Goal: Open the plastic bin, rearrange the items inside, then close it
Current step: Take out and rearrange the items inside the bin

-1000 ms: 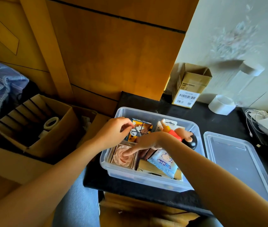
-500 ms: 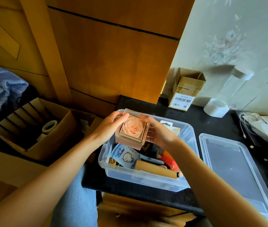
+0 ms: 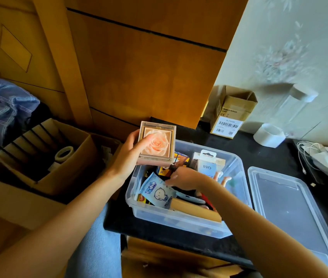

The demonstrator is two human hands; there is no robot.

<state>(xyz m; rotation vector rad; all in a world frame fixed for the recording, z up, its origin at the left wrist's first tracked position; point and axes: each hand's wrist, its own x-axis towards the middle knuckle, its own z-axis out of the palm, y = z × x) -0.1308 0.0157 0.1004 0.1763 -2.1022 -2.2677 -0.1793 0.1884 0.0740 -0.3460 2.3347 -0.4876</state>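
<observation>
Nearest you, the open bin [image 3: 179,221] sits at the front edge of the black desk [image 3: 259,157], its lid [image 3: 291,207] lying flat just to its right. Your right hand [image 3: 185,178] reaches down into the bin among the items, fingers [image 3: 170,182] curled at the top edge of a blue pouch [image 3: 157,192]; you cannot tell whether they grip it. A wooden block [image 3: 195,210] lies beside the pouch, and a white packet [image 3: 207,166] stands at the bin's far side. Your left hand [image 3: 128,157] holds the rose box [image 3: 157,144] above the bin's far left corner, thumb on its top. Left of the desk stands a cardboard box [image 3: 38,157] with a tape roll [image 3: 64,153]. Farther back, a small carton [image 3: 231,113] and a white roll [image 3: 269,135] sit against the wall.
</observation>
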